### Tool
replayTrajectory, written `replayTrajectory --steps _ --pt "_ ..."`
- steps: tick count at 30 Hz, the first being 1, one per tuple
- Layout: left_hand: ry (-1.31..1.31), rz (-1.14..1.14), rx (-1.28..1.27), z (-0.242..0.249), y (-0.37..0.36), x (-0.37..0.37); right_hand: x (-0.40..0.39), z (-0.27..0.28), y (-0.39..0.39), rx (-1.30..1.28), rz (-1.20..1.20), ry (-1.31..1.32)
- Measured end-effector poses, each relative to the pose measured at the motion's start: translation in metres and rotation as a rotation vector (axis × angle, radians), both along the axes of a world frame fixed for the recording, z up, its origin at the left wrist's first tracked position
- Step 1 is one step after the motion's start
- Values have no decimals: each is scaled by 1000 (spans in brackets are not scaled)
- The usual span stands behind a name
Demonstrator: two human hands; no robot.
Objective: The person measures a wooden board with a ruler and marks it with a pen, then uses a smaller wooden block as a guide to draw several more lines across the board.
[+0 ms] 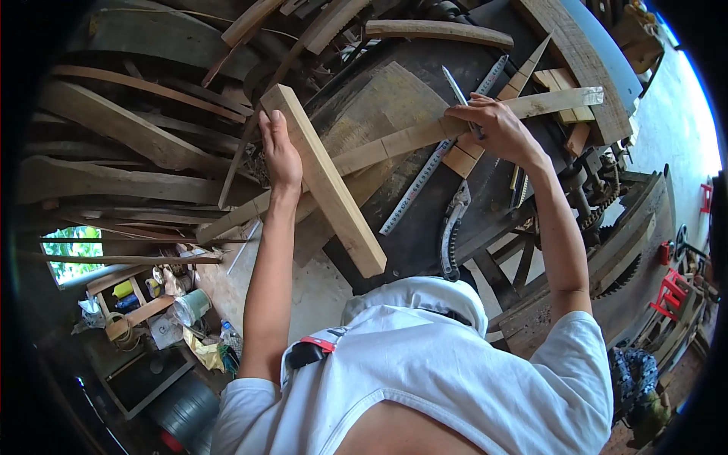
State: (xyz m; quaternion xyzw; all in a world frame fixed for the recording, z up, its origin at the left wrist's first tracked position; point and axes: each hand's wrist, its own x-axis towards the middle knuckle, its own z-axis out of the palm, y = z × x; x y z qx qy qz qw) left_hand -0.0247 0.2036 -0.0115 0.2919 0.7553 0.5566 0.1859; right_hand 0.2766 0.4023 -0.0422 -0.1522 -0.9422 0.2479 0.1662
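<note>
My left hand (282,158) lies against the side of a squared wooden beam (326,178), its visible fingers stretched out. The beam slants across a long, slightly curved wooden strip (394,142) that has dark lines across it. My right hand (500,127) is closed around a slim, pale, pointed marking tool (455,85), over the strip's right half. I cannot make out the tool's exact kind. A silver ruler with black numbers (415,188) passes under the strip near my right hand. A folding saw with a curved handle (453,227) lies closer to my body.
Beneath the strip is a flat board (379,98) on a dark worktable (485,216). Curved timbers (129,129) are piled at left, and a thick curved piece (580,61) lies at the upper right. A large toothed blade (618,277) stands at right. A tape measure (309,351) hangs at my shirt.
</note>
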Motion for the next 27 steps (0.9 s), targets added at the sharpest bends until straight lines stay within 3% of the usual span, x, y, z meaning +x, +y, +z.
replayTrajectory --steps 11,14,16,19,23,26,27 --pt "-69 -93 -40 8 8 2 -1 -7 30 -125 70 -85" --pt "-17 -259 72 -10 36 8 0 -5 25 -60 46 -88" --pt "9 -93 -11 -56 51 12 -1 0 16 -64 -3 -141" --pt "-22 -121 -64 -63 63 30 1 0 -6 288 -164 -65" --pt "-3 -104 -156 -40 63 51 7 13 -46 218 -407 138" --pt "-25 -73 -175 -44 63 51 13 16 -78 20 -458 224" --pt "-19 -68 -160 -47 63 50 14 15 -85 61 -435 251"
